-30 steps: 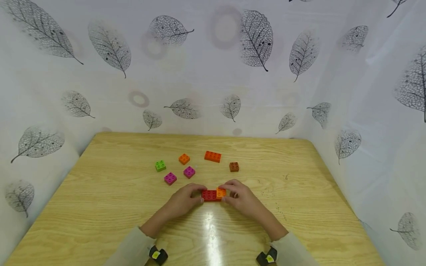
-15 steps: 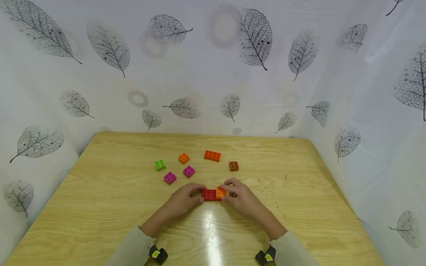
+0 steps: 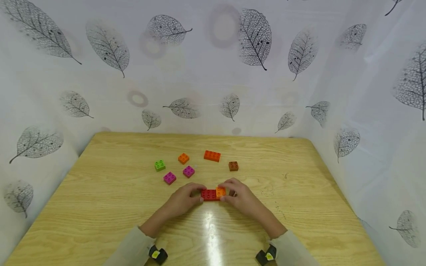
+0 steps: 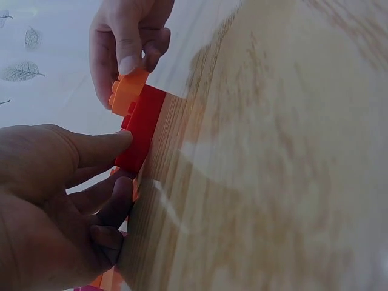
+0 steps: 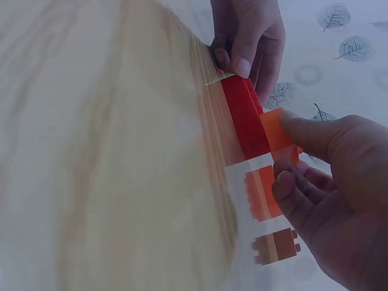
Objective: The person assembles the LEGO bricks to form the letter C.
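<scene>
A long red building brick (image 3: 208, 194) lies on the table in front of the person, studs up. On its right end sits a small orange brick (image 3: 220, 191). The left hand (image 3: 184, 199) grips the red brick's left end between thumb and fingers. The right hand (image 3: 243, 197) pinches the orange brick, thumb on the near side and index finger on the far side. In the left wrist view the orange brick (image 4: 128, 92) stands on top of the red brick (image 4: 143, 130). The right wrist view shows the right thumb (image 5: 309, 134) pressed to the orange brick.
Behind the hands lie a green brick (image 3: 160, 165), two magenta bricks (image 3: 169, 178), another small orange brick (image 3: 183, 158), a long red-orange brick (image 3: 212, 156) and a brown brick (image 3: 233, 166). A leaf-printed curtain (image 3: 199, 74) borders the wooden table (image 3: 110, 207).
</scene>
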A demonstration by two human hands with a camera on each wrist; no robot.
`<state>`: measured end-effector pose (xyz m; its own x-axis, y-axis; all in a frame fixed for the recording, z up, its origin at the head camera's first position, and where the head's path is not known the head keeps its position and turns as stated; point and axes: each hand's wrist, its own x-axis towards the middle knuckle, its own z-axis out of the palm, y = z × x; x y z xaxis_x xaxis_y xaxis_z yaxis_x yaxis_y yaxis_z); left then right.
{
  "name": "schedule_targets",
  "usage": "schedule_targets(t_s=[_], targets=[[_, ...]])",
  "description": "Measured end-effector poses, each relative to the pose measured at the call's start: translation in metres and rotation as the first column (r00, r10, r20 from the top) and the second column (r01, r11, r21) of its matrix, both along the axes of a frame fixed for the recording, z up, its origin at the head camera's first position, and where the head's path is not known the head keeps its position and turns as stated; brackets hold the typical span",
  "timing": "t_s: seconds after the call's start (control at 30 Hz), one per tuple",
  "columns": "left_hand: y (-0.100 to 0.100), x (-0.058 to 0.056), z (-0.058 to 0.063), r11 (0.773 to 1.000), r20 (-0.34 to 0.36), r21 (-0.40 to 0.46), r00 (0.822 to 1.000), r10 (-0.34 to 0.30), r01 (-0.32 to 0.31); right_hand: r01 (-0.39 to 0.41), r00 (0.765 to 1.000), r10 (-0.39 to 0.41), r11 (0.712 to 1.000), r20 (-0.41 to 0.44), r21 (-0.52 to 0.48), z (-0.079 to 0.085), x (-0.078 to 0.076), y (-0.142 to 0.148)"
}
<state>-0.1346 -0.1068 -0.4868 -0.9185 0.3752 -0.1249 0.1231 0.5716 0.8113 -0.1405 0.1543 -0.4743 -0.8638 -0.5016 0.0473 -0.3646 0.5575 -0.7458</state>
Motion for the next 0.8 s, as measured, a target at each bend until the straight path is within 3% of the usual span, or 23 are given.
schedule_targets(t_s=[0.33,0.5,0.63,0.8], targets=[[-0.003,0.000,-0.002,1.000,-0.005,0.015,1.000,0.000,0.000,-0.018,1.000,0.018,1.000,0.002,-0.020,-0.002,-0.006,-0.004],[-0.007,0.002,0.001,0.994,-0.016,0.025,0.994,0.108,-0.107,-0.029,1.000,0.029,0.999,0.001,-0.021,-0.003,-0.008,-0.002],[-0.019,0.002,0.007,0.973,-0.026,0.025,0.973,0.230,-0.229,-0.036,0.999,0.036,0.999,0.004,-0.036,-0.003,-0.009,-0.002],[-0.043,-0.003,0.011,0.947,-0.060,-0.001,0.946,0.319,-0.320,-0.049,0.999,0.050,0.998,0.020,-0.041,-0.005,-0.009,-0.001]])
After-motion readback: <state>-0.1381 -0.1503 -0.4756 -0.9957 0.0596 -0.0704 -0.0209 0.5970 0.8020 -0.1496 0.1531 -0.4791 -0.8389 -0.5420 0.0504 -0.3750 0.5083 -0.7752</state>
